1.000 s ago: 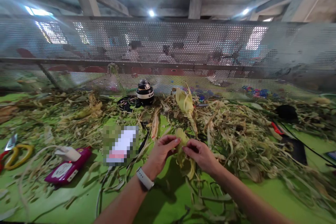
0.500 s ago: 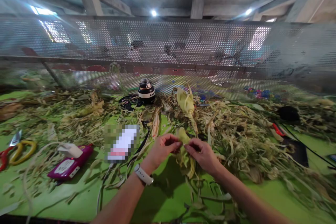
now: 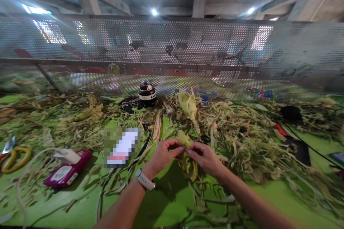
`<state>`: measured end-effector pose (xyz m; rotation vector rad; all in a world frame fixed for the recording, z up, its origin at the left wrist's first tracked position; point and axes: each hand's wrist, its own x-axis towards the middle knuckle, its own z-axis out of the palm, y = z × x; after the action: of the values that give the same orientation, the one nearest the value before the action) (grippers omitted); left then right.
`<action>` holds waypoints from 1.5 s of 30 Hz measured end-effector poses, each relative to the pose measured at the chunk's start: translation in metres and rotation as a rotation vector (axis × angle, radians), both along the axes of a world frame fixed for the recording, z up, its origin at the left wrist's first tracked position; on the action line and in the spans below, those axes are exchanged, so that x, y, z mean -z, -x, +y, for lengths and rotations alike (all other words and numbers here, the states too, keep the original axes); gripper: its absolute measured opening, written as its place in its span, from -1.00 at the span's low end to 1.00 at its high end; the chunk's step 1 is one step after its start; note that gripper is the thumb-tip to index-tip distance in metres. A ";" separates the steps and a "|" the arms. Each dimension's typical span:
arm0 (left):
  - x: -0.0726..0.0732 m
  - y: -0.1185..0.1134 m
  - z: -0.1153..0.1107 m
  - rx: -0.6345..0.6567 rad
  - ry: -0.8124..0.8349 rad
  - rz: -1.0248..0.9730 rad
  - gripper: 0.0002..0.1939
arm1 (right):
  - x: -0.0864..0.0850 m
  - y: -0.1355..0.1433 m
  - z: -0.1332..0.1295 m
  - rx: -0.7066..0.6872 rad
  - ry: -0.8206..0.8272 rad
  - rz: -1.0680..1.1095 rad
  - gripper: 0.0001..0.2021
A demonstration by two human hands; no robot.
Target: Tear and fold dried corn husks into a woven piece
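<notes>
Left hand (image 3: 166, 154) and right hand (image 3: 203, 155) nearly meet above the green table (image 3: 158, 211), thumbs and forefingers pinching the yellow-green husk (image 3: 189, 168)! It sits between the fingertips, one end poking out far, loose folds showing on the near side.

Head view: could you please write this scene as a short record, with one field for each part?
Left hand: pinches a pale leafy piece; a white band is on its wrist
Right hand: pinches the same piece, close to the left hand
Table: green, strewn with dried strips
Beyond hands: larger pale husk
Picture left: yellow-handled scissors; purple power strip
Back: perforated screen
</notes>
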<state>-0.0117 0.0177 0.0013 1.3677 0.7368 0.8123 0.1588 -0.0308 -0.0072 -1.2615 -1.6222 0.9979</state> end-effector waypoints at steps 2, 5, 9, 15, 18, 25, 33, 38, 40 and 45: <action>0.001 0.000 0.000 0.018 0.009 -0.003 -0.82 | 0.001 -0.001 0.000 -0.009 0.016 0.010 -0.75; 0.002 0.001 0.000 0.033 0.023 -0.025 -0.81 | 0.004 -0.002 0.001 0.014 -0.007 -0.024 -0.75; 0.001 0.002 0.001 0.040 0.075 -0.040 -0.78 | 0.004 -0.001 0.001 0.030 -0.060 -0.088 -0.76; 0.001 0.004 0.003 0.082 0.063 0.051 -0.72 | -0.001 -0.002 0.000 0.026 -0.068 -0.114 -0.78; 0.001 0.005 0.003 0.126 -0.034 0.085 -0.71 | 0.000 -0.005 0.001 -0.018 -0.003 -0.064 -0.75; -0.002 0.006 0.002 0.211 -0.085 0.157 -0.70 | -0.004 -0.007 0.001 -0.143 0.020 -0.105 -0.73; -0.003 0.006 0.001 0.220 -0.142 0.200 -0.72 | -0.010 -0.009 0.000 -0.120 -0.057 -0.256 -0.83; 0.003 0.006 0.002 0.223 -0.206 0.267 -0.75 | -0.008 -0.011 0.001 -0.132 -0.048 -0.276 -0.83; 0.005 0.007 0.003 0.225 -0.224 0.301 -0.76 | -0.005 -0.011 0.001 -0.126 -0.041 -0.286 -0.83; 0.007 0.007 0.004 0.226 -0.224 0.291 -0.79 | 0.002 -0.010 0.001 -0.123 -0.011 -0.255 -0.80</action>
<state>-0.0191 0.0213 -0.0054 1.7608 0.7123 0.5333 0.1692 -0.0295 -0.0092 -1.3375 -1.9182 0.9291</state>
